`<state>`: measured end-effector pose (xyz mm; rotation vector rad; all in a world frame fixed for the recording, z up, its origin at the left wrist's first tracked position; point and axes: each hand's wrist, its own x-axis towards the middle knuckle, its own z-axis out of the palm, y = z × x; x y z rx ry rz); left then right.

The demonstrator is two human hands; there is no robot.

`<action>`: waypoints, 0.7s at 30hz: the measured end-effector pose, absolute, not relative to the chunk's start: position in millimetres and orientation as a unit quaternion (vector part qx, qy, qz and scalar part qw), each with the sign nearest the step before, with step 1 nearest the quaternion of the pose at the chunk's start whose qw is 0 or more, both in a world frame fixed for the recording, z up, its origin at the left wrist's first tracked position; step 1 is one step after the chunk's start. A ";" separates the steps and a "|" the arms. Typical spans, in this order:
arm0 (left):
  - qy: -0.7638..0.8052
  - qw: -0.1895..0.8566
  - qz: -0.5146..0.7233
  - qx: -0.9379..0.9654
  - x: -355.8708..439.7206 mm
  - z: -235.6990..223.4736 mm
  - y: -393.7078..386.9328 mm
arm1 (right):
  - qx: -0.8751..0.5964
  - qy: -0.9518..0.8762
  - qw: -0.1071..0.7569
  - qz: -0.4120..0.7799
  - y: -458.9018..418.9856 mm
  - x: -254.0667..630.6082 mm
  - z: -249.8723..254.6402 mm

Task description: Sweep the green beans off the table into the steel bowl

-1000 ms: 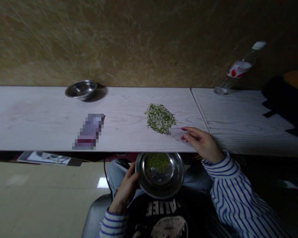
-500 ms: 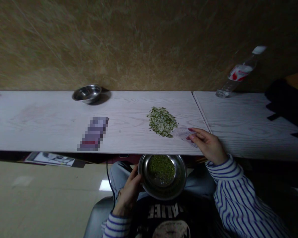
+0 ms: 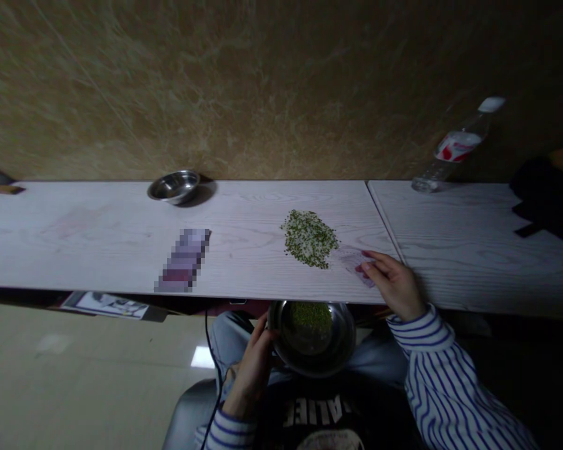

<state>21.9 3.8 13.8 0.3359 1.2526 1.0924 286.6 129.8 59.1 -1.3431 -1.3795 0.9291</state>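
My left hand (image 3: 254, 361) is closed on the left rim of a steel bowl (image 3: 344, 337), just below the table's front edge and over my lap. Small green beans that look like mung beans (image 3: 312, 315) have gathered at the bowl's far side. On the tabletop lies a thin, spread-out patch of the same beans (image 3: 304, 237). My right hand (image 3: 396, 284) pinches a thin, clear plastic piece (image 3: 349, 259) by its right side. That piece looks rounded, though its exact shape is hard to make out, and its left edge reaches the patch's lower right.
A second steel bowl (image 3: 174, 187) stands at the back left of the white wood-grain table (image 3: 244, 275). A blurred-out flat purple object (image 3: 184, 259) lies before it. At the right are a clear bottle (image 3: 455, 147) with a white cap and a dark item (image 3: 548, 194).
Beans in the held bowl have shifted to its far side, and the bowl seems tilted away from me. The camera view has moved slightly. My right hand keeps its pinch on the clear plastic.
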 end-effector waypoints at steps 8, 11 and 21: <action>0.552 0.652 0.510 0.102 33.0 18.6 7.1 | -0.553 -0.577 0.476 0.367 128.6 286.0 54.7; 0.561 0.655 0.496 0.104 33.6 18.9 6.8 | -0.552 -0.602 0.455 0.355 128.0 285.8 55.8; 0.559 0.654 0.502 0.090 32.0 14.9 8.7 | -0.524 -0.728 0.328 0.297 133.0 276.2 84.5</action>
